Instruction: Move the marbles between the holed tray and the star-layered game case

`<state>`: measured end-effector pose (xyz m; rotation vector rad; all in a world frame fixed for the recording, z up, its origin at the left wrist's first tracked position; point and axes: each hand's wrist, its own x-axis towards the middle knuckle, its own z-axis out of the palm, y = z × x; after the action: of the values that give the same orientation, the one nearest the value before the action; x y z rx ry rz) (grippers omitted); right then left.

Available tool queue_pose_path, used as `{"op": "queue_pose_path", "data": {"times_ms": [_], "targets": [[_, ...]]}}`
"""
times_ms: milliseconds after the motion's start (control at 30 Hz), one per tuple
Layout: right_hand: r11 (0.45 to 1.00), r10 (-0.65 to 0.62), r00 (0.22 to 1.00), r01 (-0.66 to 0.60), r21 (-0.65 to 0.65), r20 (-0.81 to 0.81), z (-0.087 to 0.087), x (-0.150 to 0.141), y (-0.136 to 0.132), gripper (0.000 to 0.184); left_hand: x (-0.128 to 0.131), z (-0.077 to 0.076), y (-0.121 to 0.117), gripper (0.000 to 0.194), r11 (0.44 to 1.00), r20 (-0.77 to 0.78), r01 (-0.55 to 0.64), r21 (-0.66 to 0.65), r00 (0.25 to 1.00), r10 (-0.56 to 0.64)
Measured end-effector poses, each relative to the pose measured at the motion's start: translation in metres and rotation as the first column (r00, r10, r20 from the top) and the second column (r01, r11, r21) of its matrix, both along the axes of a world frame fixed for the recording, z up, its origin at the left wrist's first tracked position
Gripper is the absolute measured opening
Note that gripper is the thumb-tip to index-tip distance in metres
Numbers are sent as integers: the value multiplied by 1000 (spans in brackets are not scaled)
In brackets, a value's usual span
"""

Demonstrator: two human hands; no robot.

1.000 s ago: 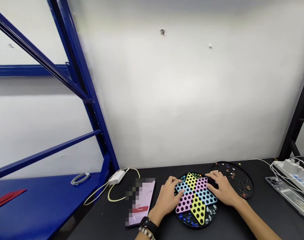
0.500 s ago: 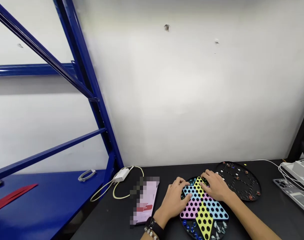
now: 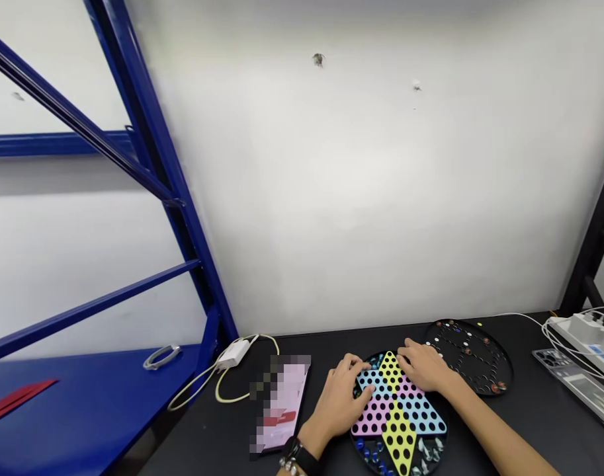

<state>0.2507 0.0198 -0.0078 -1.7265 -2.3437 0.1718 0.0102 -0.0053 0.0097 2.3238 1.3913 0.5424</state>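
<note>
L hand (image 3: 337, 406) spread, fingers apart on left pts of Chinese checkers board (image 3: 398, 423), R hand (image 3: 423, 367) likewise spread on its top pts, no pinch seen; board near front of table (image 3: 500, 430), right of centre, just beside black marble tray (image 3: 468, 357).

Chinese checkers board (image 3: 398, 423) on desk (image 3: 207, 433); phone (image 3: 280, 403) left of it; round tray (image 3: 468, 357) behind right.
</note>
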Motion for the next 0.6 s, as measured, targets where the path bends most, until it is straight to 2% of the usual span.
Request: {"op": "queue_pose_path", "data": {"times_ms": [200,400,600], "targets": [[999,-43,999,42,29,18,-2,1,6,39,0,-2,2,31,1000,-13,1,0,1000,-1],[992,-92,996,91,82,4,-2,2,1,50,0,0,1,31,1000,-10,-2,-6,1000,1],[987,-131,991,132,91,-18,-4,0,2,52,1,1,0,34,1000,-6,-4,-28,1000,4]]}}
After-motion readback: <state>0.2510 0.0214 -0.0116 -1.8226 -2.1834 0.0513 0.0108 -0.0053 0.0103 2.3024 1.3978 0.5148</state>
